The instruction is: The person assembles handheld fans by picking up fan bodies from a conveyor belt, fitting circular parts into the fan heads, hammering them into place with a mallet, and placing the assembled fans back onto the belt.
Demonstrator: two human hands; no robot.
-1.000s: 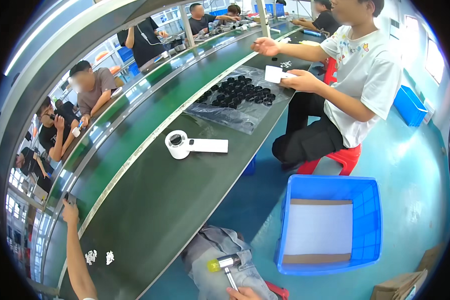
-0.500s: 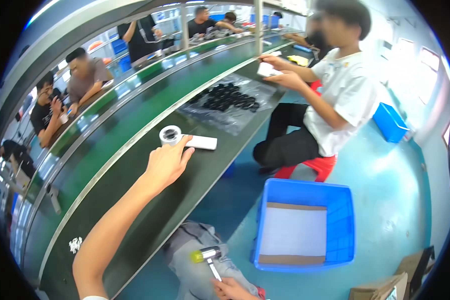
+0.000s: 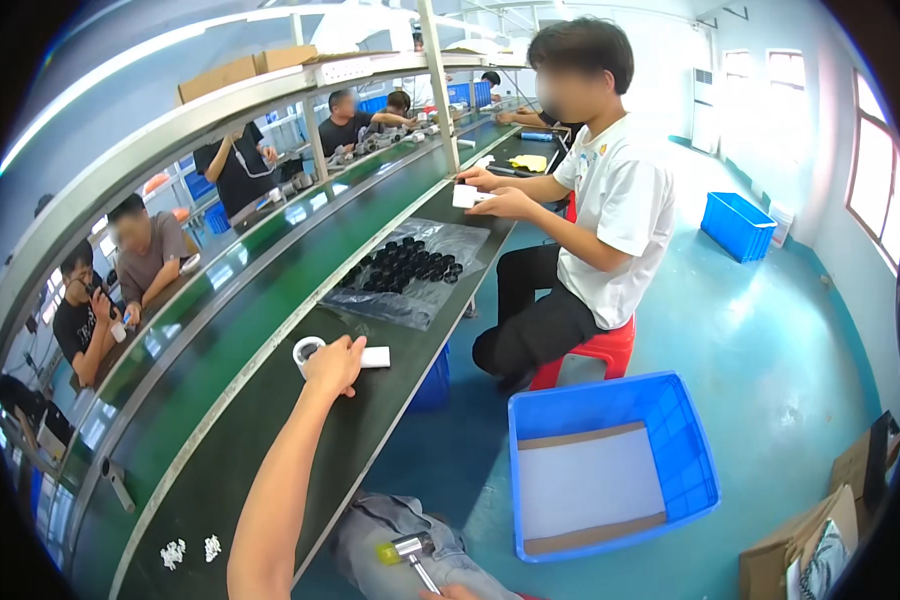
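A white plastic part with a round, hollow head and a flat straight handle (image 3: 375,357) lies on the dark green work belt. My left hand (image 3: 335,366) is closed over its middle, fingers curled round the neck between head and handle; the palm side is hidden. Low in the picture, my right hand (image 3: 452,593) grips the metal shaft of a small mallet (image 3: 408,547) with a yellow face and a dark one. The mallet is held over my grey-trousered leg. Only part of that hand shows at the lower edge.
Black rings (image 3: 405,265) lie heaped on a clear plastic bag (image 3: 425,310) beyond my left hand. Small white pieces (image 3: 173,554) sit near the belt's near end. A blue bin (image 3: 685,440) stands on the floor at right. A co-worker (image 3: 610,200) sits ahead on a red stool (image 3: 595,350).
My view has tilted upward, so everything sits differently in the picture. My left hand's fingers have gone from reaching over the white part to curling round it. The mallet remains in my right hand.
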